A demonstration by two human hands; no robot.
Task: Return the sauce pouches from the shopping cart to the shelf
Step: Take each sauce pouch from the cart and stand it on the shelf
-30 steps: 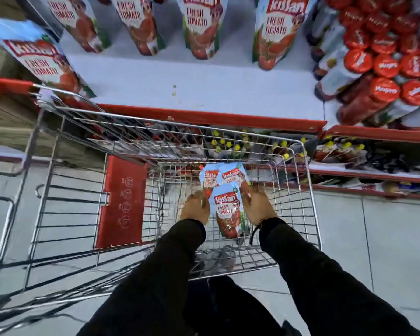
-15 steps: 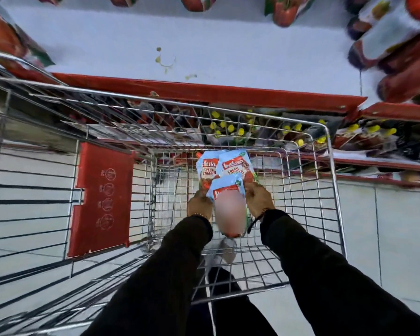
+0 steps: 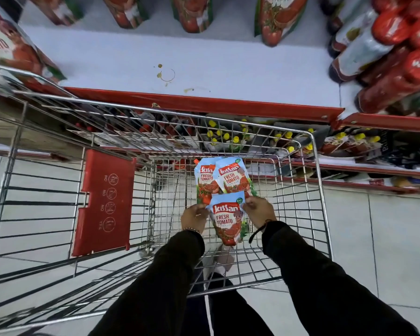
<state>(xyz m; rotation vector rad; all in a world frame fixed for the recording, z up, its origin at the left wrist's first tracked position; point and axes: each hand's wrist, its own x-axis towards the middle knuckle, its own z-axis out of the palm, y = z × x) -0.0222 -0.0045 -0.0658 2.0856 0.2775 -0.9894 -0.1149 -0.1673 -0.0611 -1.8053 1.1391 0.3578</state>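
Three blue-and-red tomato sauce pouches are in the wire shopping cart [image 3: 318, 180]. The nearest pouch [image 3: 227, 220] is pinched at its top corners by both hands: my left hand [image 3: 194, 218] on its left corner, my right hand [image 3: 258, 210] on its right. It hangs a little above the cart floor. Two more pouches [image 3: 205, 180] [image 3: 232, 178] lie overlapping just beyond it on the cart floor. The white shelf [image 3: 204, 59] with a red front edge is above the cart's far rim.
Similar pouches stand along the shelf's back [image 3: 193, 13] and left [image 3: 7, 47]. Red-capped sauce bottles [image 3: 383, 52] crowd the shelf's right end. A lower shelf holds yellow-capped bottles [image 3: 226, 138]. The cart's red child-seat flap [image 3: 104, 202] is at the left.
The view has tilted and closed in on the shelf. Both hands have shifted from the pouch's sides to its top corners and raised it slightly off the other two.
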